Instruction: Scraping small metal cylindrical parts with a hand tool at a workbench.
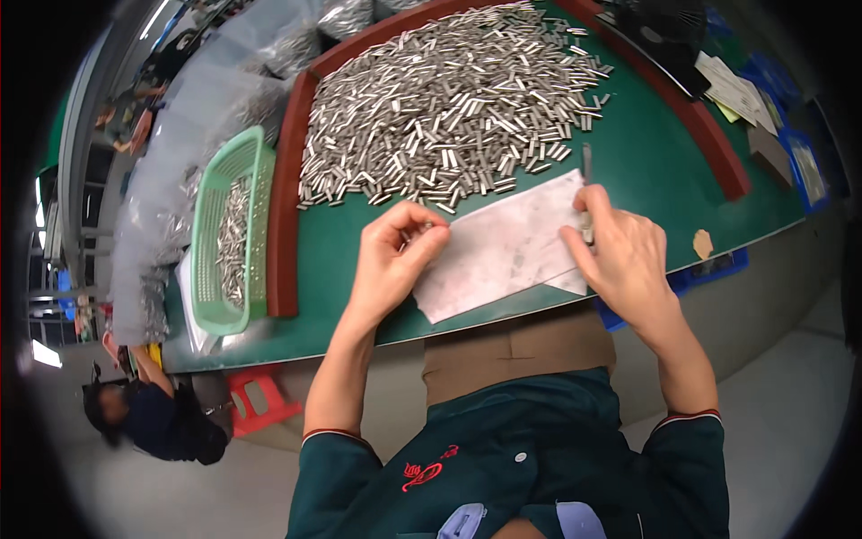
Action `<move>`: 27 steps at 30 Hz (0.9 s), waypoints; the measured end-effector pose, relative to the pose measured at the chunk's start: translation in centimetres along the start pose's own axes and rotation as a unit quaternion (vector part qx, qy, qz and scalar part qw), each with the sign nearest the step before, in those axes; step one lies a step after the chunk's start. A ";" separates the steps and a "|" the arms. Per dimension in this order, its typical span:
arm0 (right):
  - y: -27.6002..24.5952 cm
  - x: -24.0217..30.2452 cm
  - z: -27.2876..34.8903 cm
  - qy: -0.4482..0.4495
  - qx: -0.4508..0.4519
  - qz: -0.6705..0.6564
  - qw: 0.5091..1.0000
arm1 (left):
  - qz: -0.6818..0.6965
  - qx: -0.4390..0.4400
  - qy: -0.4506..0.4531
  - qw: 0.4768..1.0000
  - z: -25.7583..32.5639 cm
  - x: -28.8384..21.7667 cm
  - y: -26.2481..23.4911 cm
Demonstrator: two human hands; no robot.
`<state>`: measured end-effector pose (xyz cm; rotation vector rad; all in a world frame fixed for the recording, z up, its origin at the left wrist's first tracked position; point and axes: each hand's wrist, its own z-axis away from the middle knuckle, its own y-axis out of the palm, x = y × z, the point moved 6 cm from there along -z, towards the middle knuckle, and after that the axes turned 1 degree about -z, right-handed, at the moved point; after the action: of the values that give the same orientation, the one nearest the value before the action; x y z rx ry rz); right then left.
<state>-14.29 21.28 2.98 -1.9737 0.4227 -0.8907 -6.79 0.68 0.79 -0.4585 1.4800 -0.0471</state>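
My left hand (392,260) is closed in a pinch over the left end of a whitish, smudged sheet (503,242). Small metal pieces show between its fingertips, partly hidden by the fingers. My right hand (624,256) grips a slim metal tool (587,162) at the sheet's right end, its narrow blade-like tip pointing away from me. Just beyond the sheet spreads a large heap of short metal pins (449,108), lying loose on the green tabletop (341,260).
Red-brown rails (286,207) border the heap. Left of them stands a green plastic basket (202,260) with more pins, beside clear plastic bags (171,180). Papers (732,90) and blue trays (802,166) lie at the right. Another person (162,413) is at the far left, near a red stool (260,400).
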 end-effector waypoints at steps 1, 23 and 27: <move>0.0 -0.2 0.0 0.015 0.003 -0.002 1.000 | 0.007 0.000 0.018 1.000 0.2 0.4 0.0; -1.9 -0.9 0.8 0.160 -0.010 -0.442 0.883 | -0.021 -0.013 0.012 1.000 0.3 1.5 -0.8; -2.3 0.3 -0.3 0.143 -0.029 -0.418 0.896 | 0.107 0.005 -0.057 0.993 0.4 1.7 -0.6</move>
<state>-14.45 22.10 5.13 -2.0879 -0.2949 -1.7304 -6.03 -0.26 -0.59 -0.2874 1.4087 0.1396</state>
